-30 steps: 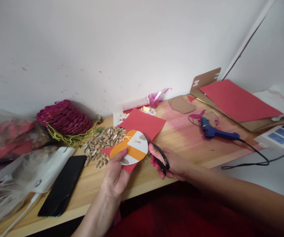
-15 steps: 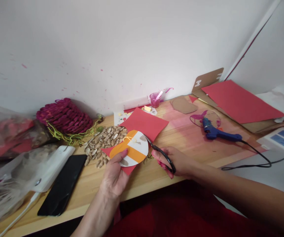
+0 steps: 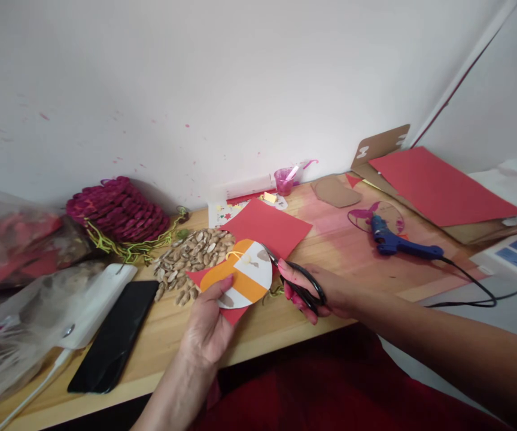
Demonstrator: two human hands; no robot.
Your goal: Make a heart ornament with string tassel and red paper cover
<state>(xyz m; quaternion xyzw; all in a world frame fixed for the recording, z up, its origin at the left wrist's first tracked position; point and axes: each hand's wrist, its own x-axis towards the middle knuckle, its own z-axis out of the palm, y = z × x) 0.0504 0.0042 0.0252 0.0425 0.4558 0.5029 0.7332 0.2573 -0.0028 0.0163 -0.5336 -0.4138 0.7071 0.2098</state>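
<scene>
Orange-and-white card (image 3: 240,276) in grip of left hand (image 3: 209,320), under thumb (image 3: 217,291), scissors (image 3: 319,292) in right hand (image 3: 324,291).

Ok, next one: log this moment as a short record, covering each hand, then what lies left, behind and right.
Left hand: grips an orange-and-white rounded piece with red paper behind it
Right hand: holds black scissors, blades at the piece's right edge
Left: black phone, magenta stack, pale brown shells or seeds
Behind: purple cup near the wall
Right: blue glue gun, another red sheet
</scene>
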